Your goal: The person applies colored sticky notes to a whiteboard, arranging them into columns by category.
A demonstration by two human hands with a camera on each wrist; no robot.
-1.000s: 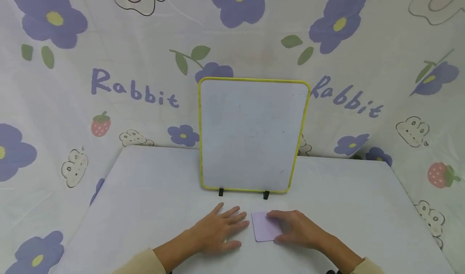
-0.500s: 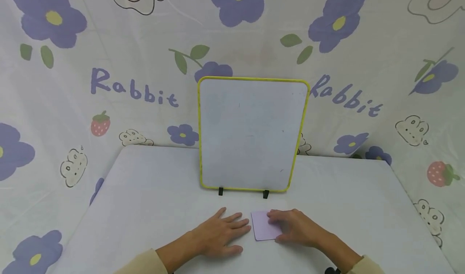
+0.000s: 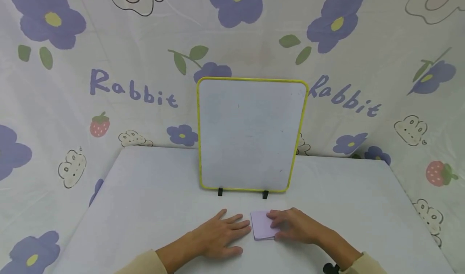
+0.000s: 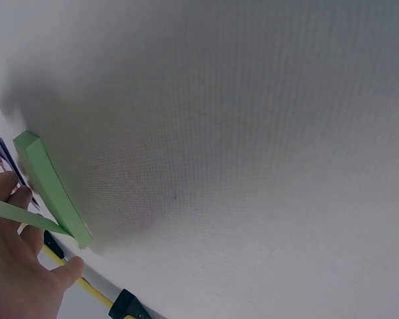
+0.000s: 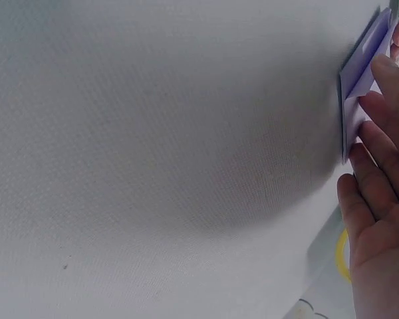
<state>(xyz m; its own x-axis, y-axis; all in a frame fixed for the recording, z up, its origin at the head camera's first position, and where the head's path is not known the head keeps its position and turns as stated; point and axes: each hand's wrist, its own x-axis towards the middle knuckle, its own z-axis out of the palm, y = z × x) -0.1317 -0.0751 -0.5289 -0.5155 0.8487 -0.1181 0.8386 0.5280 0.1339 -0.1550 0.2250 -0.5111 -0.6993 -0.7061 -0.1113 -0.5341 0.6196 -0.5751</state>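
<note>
Right hand (image 3: pixel 298 227) with thumb and fingers bent about the near right part of a square lilac paper pad (image 3: pixel 260 225), which lies on the white-covered table (image 3: pixel 163 217) just beyond the fingertips of the left hand (image 3: pixel 221 235). Over the last half second the pad's near edge, beside the right thumb, has parted: a single line then, two slightly separated layers now. The right fingers have drawn in a little, while the left hand has barely moved.

The right wrist view shows a lilac flap raised between the right thumb and the rest of the pad; how firmly it is pinched cannot be told. The left hand is spread wide, palm down. The left wrist view shows a thick green rectangular paper block (image 4: pixel 50 186) beneath its fingers, with a thin green strip (image 4: pixel 26 216) running from the block's end across the hand. From above, the hand hides both.

The change suggests that the upper layer is being worked loose, with the left hand probably steadying. Ahead of both hands stands a yellow-framed whiteboard (image 3: pixel 250 137), touched by neither.
</note>
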